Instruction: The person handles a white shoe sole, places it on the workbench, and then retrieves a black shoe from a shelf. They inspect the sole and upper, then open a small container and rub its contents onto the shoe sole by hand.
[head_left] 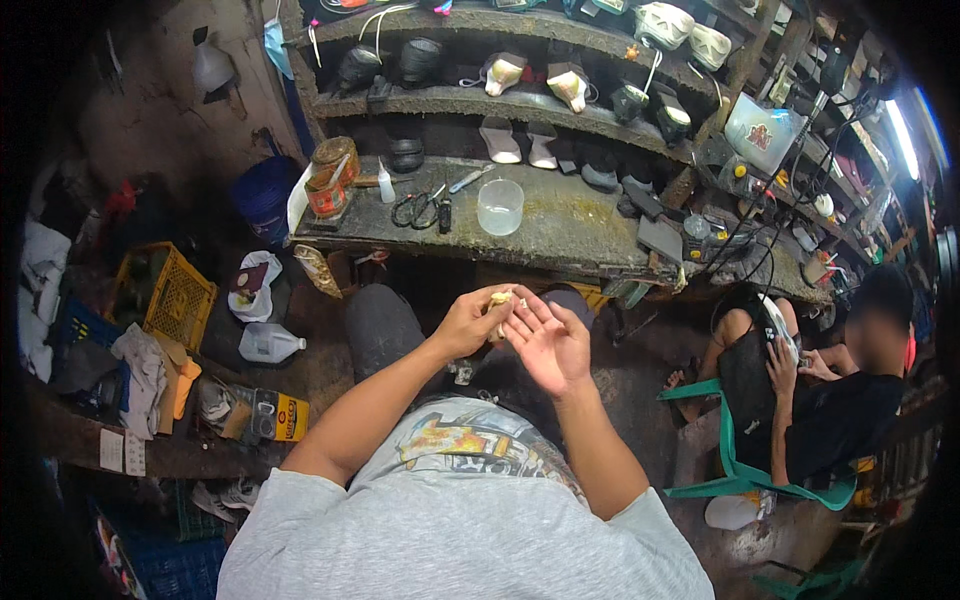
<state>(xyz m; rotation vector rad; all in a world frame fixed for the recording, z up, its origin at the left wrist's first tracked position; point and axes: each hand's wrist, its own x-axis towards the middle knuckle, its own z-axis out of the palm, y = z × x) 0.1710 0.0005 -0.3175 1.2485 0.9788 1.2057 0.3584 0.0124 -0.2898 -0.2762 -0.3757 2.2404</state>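
Note:
Both my hands are in front of my lap, just short of the workbench. My left hand (470, 322) is closed, its fingers pinching a small pale yellow piece (500, 297) whose kind I cannot make out. Beside it, my right hand (552, 348) is turned palm up with the fingers stretched out. A tiny white bit (523, 303) shows at its fingertips. On the workbench (570, 225) beyond stands a translucent round tub (500, 207). Left of the tub lie scissors (414, 208), a short black-handled tool (444, 217) and a cutter knife (471, 180). A white squeeze bottle (386, 183) stands near them.
Shelves (440, 100) holding shoes rise behind the bench. A rusty tin (331, 180) stands at its left end. Leftward are a yellow crate (180, 300), a plastic jug (270, 343) and a blue bucket (265, 195). At right, another person (840, 400) handles a shoe on a green chair (728, 440).

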